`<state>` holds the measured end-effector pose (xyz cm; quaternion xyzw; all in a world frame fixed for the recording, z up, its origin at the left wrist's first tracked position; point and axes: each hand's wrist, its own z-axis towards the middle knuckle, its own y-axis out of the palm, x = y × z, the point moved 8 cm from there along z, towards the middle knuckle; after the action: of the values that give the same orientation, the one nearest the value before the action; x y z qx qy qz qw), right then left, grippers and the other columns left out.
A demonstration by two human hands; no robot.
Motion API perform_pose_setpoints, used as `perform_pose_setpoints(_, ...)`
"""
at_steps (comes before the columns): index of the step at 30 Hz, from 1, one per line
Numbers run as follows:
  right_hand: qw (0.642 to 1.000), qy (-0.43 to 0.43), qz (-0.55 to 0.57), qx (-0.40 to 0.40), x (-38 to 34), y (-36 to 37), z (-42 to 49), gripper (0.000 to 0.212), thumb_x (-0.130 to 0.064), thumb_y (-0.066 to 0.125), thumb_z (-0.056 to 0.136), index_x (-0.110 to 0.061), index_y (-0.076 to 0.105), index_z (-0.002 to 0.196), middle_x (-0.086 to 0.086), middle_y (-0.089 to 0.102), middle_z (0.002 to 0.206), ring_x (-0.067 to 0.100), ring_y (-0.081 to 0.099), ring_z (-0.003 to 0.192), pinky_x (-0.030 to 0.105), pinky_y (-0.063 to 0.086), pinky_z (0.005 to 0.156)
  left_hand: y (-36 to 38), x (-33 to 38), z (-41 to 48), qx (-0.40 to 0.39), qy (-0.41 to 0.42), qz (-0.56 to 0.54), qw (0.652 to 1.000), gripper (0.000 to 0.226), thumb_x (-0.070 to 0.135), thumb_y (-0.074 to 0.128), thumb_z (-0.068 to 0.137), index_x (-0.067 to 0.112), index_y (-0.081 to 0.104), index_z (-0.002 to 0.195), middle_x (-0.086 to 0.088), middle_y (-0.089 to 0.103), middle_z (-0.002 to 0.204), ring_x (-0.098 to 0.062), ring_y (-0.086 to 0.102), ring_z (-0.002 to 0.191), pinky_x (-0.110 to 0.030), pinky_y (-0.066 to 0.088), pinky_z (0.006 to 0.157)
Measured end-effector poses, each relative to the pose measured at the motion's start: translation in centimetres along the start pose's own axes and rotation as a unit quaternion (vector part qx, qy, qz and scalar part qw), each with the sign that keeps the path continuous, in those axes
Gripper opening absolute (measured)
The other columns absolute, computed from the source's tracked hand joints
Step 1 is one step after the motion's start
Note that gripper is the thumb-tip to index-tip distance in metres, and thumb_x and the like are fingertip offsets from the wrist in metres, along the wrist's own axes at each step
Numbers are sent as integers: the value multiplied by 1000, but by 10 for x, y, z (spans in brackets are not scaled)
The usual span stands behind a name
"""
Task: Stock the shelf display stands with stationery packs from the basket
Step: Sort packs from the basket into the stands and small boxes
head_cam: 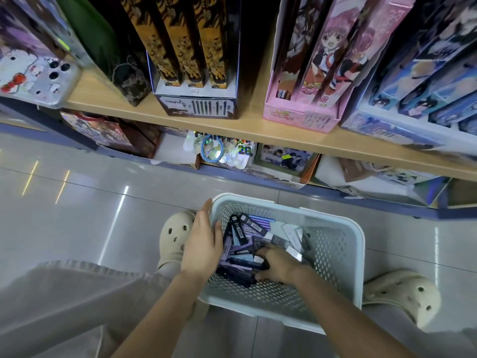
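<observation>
A pale perforated plastic basket [333, 244] stands on the tiled floor [90, 189] just in front of the shelving, between the person's two cream clogs – the left clog [175, 236] against the basket's left side, the right clog [410, 293] off its near right corner. Inside lies a loose heap of stationery packs [245, 236], long and narrow, in black, purple and pale blue, piled mostly toward the basket's left half.

The left hand [204, 244] lies along the basket's left rim, its fingers [205, 210] straight and pressed together on the outside of the wall, the thumb reaching over the rim to the inside. The right hand [277, 266] is down in the basket on the heap; its fingers [262, 254] are curled into the pile and, with the thumb at the near side, grip a bundle of the dark and purple packs.

Above, along the front edge of the wooden shelf [258, 125], stand a black-and-gold display stand [196, 104], a pink display stand [302, 117] and, toward the right end, a blue display stand [387, 125]. More boxed goods sit on the lower shelf [258, 177].
</observation>
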<state>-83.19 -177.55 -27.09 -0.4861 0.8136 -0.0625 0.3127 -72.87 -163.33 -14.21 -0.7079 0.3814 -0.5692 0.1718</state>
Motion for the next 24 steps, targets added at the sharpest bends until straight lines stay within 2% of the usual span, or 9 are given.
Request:
perform_pose_setpoints(5,999,17,2,-40,4,3,-1,73,-42,68,83,-18,36,145,9,28,152,28,26,139,37,27,113,2,-1,0,-9,7,0,1000,46,27,36,101,18,26,145,-8,48,140,-30,53,119,-22,36,83)
perform_pose_setpoints(9,997,28,69,-24,11,1,-4,62,-28,71,83,-13,46,138,9,47,140,24,46,126,29,38,102,-1,2,-2,-1,30,-10,1000,45,23,36,101,13,30,144,-4,43,142,-17,44,126,-16,30,94)
perform_pose_setpoints(11,995,36,93,-24,16,0,-7,50,-22,69,86,-5,51,129,12,55,128,25,53,116,28,42,91,-4,4,-4,22,42,-3,999,43,18,37,101,11,32,143,-4,44,133,-7,41,116,-15,30,94)
perform_pose_setpoints(13,991,33,126,4,18,-3,-12,38,-19,66,88,-2,55,120,13,60,118,23,56,107,26,41,80,-9,7,-8,56,60,19,996,40,10,39,100,8,38,140,-5,44,123,-12,43,109,-19,31,95)
perform_pose_setpoints(15,984,18,167,60,18,-13,-18,34,-17,65,89,-3,57,118,12,62,115,18,56,103,24,40,79,-13,12,-15,94,85,33,991,35,6,39,97,8,43,132,-7,46,118,-18,43,107,-24,32,95)
perform_pose_setpoints(18,964,-3,228,138,11,-38,-34,32,-18,64,90,-5,56,119,6,63,107,14,56,95,16,39,72,-13,25,-32,120,127,35,984,28,13,35,91,19,43,117,-2,48,109,-14,41,100,-24,32,90)
perform_pose_setpoints(21,940,-25,290,178,-4,-59,-49,25,-18,65,89,-5,57,108,7,65,99,17,59,90,14,41,70,7,28,-42,61,82,-62,993,22,8,42,97,27,46,108,10,50,104,-5,48,97,-21,40,88)
perform_pose_setpoints(22,925,-34,329,186,-11,-66,-55,21,-17,65,88,-8,56,105,5,65,98,16,60,89,16,44,72,18,28,-43,13,40,-126,991,23,9,43,99,31,46,106,11,52,103,-2,51,98,-19,43,87)
perform_pose_setpoints(24,891,-48,413,185,-26,-75,-66,14,-15,63,90,-16,53,101,-1,64,97,10,60,87,17,47,76,40,34,-47,-95,-52,-244,964,15,19,40,101,28,45,112,8,55,106,-5,54,100,-9,43,82)
